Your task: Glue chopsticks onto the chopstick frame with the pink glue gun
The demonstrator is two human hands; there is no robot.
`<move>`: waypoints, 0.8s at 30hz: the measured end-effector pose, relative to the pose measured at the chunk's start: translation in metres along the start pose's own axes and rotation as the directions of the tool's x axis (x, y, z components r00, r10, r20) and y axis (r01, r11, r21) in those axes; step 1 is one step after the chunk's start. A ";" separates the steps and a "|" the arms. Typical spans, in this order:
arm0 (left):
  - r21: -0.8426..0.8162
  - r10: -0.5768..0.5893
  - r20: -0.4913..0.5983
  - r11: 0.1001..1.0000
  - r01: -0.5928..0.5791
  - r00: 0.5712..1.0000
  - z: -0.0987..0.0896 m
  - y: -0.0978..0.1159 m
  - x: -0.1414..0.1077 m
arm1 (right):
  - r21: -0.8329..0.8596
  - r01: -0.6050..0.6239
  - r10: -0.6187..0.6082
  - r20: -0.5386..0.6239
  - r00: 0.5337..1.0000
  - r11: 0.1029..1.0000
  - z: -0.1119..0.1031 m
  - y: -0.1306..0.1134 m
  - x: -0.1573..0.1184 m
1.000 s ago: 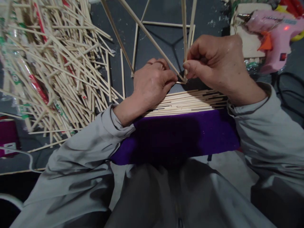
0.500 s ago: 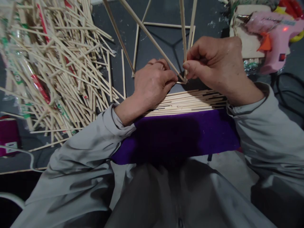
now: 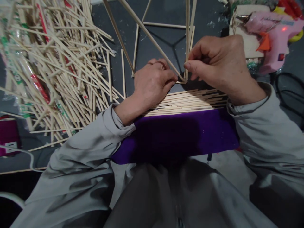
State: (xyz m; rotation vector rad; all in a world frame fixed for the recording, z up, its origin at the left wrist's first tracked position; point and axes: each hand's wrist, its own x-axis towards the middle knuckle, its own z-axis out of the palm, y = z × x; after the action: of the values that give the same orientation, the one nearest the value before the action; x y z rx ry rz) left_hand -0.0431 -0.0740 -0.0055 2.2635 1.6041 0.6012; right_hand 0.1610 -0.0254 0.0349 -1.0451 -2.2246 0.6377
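Observation:
A frame of thin wooden sticks (image 3: 156,41) stands on the dark table, with its nearest corner between my hands. My left hand (image 3: 153,79) rests low beside that corner, fingertips pinched on the frame's bottom stick. Thumb and forefinger of my right hand (image 3: 211,63) close on an upright stick (image 3: 187,31) just above the same corner. The upright's top is out of view. Below my hands, a row of loose sticks (image 3: 187,101) lies along a purple cloth (image 3: 213,129), partly hidden by my left hand.
A large heap of sticks (image 3: 59,69) with plastic wrappers covers the left side. At the upper right a pink glue gun (image 3: 275,38) with a lit red light lies on a pale block, near a black cable (image 3: 287,91). A magenta box (image 3: 9,136) is at the far left.
The upright stick has tilted slightly to the right, and my right hand has shifted slightly right with it. My left hand has stayed in place.

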 end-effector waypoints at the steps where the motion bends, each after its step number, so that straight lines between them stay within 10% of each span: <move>1: -0.002 0.004 0.002 1.000 -0.004 1.000 0.000 0.000 0.000 | -0.005 -0.001 0.001 0.009 1.000 1.000 0.000 0.000 0.000; 14: -0.078 -0.006 -0.001 0.997 0.006 1.000 -0.007 -0.001 0.005 | -0.030 -0.016 0.016 0.024 1.000 0.999 0.005 0.002 0.002; 24: -0.696 -0.220 -0.073 0.710 0.108 0.973 -0.008 0.010 0.004 | -0.110 -0.016 0.025 0.088 0.996 0.994 0.003 -0.001 0.001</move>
State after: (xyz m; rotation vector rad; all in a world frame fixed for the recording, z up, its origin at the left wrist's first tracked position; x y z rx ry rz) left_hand -0.0378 -0.0737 0.0066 1.5247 1.3081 1.1246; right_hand 0.1573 -0.0255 0.0338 -1.1145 -2.3513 0.5878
